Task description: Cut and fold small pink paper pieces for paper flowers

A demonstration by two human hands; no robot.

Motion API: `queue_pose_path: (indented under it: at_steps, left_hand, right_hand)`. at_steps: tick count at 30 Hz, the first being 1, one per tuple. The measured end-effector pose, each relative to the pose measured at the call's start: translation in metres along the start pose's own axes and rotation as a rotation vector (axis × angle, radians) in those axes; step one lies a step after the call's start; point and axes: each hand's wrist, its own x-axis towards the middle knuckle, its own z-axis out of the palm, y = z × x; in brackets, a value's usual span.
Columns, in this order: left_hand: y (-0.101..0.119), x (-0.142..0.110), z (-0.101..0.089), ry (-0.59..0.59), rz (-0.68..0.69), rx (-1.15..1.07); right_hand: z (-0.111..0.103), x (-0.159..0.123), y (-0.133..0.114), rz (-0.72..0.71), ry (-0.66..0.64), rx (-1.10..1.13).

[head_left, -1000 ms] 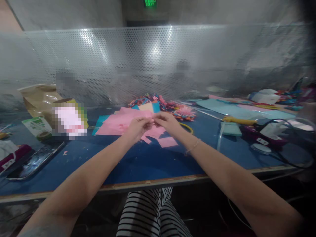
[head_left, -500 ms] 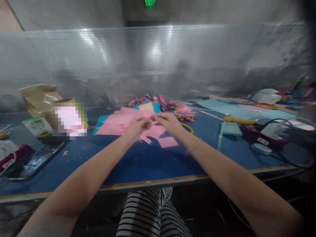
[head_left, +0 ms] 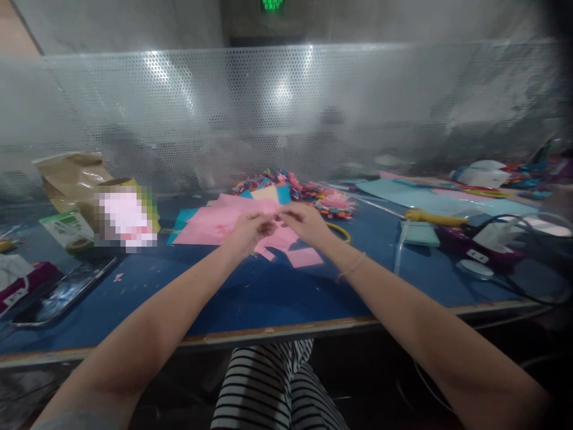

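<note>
Above a spread of pink paper, my left hand and my right hand meet fingertip to fingertip. Both are closed in a pinch. A small pinkish bit seems to sit between the fingertips, too small and blurred to name. Just below the right wrist lies a separate pink paper piece. Teal paper sticks out under the pink at the left. Behind the hands, a cream and blue piece rests by a heap of colourful paper flowers.
Along the left are a phone, a brown paper bag and a yellow-green container. A yellow-handled tool, a purple power strip and cables lie at the right. A perforated metal screen stands behind the blue table.
Almost nothing differs. My fingertips have shifted very slightly where they meet; the papers and other things stay in place.
</note>
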Motion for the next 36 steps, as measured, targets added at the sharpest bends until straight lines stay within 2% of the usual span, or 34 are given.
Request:
queue_pose_path:
  at_steps: [5, 10, 16, 21, 28, 31, 34, 36]
  left_hand:
    - [0.0, 0.0, 0.0, -0.009, -0.022, -0.025]
    - [0.002, 0.0, 0.0, -0.011, -0.066, -0.077]
    - [0.001, 0.001, 0.0, -0.006, -0.073, -0.083]
    - [0.002, 0.001, 0.0, -0.001, -0.082, -0.08]
    - [-0.002, 0.001, -0.002, -0.014, -0.123, -0.05]
    - [-0.002, 0.002, -0.003, -0.01, -0.161, -0.027]
    - [0.0, 0.002, -0.003, -0.003, -0.173, -0.022]
    - [0.001, 0.001, -0.003, -0.005, -0.165, -0.022]
  right_hand:
    - [-0.005, 0.001, 0.001, -0.215, 0.013, -0.243]
    - [-0.007, 0.001, 0.004, -0.399, 0.019, -0.343]
    - [-0.009, -0.001, 0.002, -0.498, 0.002, -0.422]
    - [-0.012, -0.002, 0.001, -0.617, -0.067, -0.502]
    - [-0.016, -0.003, 0.001, -0.694, -0.187, -0.693]
    - [-0.017, -0.004, 0.001, -0.681, -0.232, -0.758]
    - [-0.017, -0.003, 0.002, -0.616, -0.221, -0.69]
    - [-0.016, -0.002, 0.003, -0.558, -0.144, -0.575]
